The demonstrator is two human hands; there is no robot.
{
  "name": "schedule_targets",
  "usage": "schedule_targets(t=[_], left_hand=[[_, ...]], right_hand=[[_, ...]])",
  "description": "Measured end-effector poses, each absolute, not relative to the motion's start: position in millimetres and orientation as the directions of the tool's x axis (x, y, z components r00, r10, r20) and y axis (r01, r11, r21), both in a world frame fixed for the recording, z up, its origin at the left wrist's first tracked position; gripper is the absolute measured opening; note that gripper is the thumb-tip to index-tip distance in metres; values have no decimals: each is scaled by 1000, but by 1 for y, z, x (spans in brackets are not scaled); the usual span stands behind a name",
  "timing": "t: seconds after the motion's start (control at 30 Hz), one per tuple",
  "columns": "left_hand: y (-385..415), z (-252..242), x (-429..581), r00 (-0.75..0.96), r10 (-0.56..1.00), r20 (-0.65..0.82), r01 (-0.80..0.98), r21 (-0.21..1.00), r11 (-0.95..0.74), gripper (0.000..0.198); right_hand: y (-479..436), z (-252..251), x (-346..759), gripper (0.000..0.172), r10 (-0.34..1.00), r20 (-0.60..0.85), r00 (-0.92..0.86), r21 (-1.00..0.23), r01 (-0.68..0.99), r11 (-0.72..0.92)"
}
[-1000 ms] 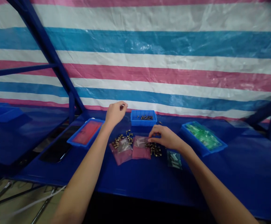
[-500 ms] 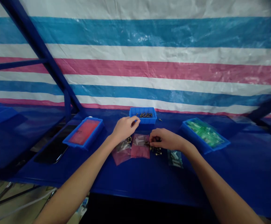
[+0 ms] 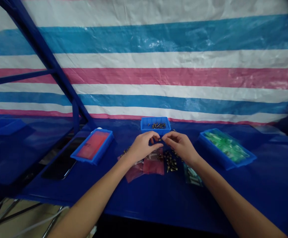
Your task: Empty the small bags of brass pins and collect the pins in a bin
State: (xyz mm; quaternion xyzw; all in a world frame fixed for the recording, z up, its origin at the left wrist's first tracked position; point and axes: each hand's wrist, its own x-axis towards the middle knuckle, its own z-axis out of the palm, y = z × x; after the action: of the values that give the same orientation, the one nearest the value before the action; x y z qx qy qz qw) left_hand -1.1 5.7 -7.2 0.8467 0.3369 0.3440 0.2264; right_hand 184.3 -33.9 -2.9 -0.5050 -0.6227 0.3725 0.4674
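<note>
Meeting just in front of the blue plastic tray [image 3: 144,127], the left hand [image 3: 142,146] and right hand [image 3: 181,145] held their fingers [image 3: 167,138] pinched closed around what seemed a tiny item [image 3: 160,139], its long axis hidden, while loose brass screws [image 3: 171,164] lay farther out from the tray.

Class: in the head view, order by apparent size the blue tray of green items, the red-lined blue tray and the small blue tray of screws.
Largest, too alike to rank: the blue tray of green items and the red-lined blue tray. Smallest: the small blue tray of screws.
</note>
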Motion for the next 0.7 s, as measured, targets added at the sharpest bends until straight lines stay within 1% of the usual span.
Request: schedule_targets(t=[0.07, 0.13, 0.23, 0.33, 0.53, 0.6, 0.63, 0.7], left_hand=[[5, -8, -2, 548, 714, 436, 445, 571, -690, 21], [5, -9, -2, 546, 703, 456, 467, 531, -707, 17], [5, -12, -3, 562, 662, 496, 472, 465, -749, 13], [7, -15, -5, 608, 614, 503, 488, 373, -789, 14], [11, -13, -9, 740, 530, 414, 524, 140, -840, 19], [13, -9, -12, 742, 532, 407, 537, 115, -836, 22], [14, -7, -14, 720, 553, 419, 560, 119, -820, 26], [18, -4, -19, 647, 619, 446, 640, 124, -759, 31]], right_hand=[[-34, -4, 183, 26, 980, 198, -26, -946, 255, 197], [-35, -4, 182, 26, 977, 210, -35, -942, 259, 212], [-37, -3, 180, 22, 963, 262, -63, -892, 365, 267], [-37, -2, 180, 18, 943, 312, -116, -783, 531, 325], [-38, -9, 183, 17, 899, 317, -301, -535, 726, 432], [-42, -6, 183, 17, 869, 388, -308, -482, 736, 476], [-44, -2, 182, 17, 847, 461, -264, -475, 733, 487], [-42, 10, 178, 19, 775, 627, -82, -492, 729, 476]])
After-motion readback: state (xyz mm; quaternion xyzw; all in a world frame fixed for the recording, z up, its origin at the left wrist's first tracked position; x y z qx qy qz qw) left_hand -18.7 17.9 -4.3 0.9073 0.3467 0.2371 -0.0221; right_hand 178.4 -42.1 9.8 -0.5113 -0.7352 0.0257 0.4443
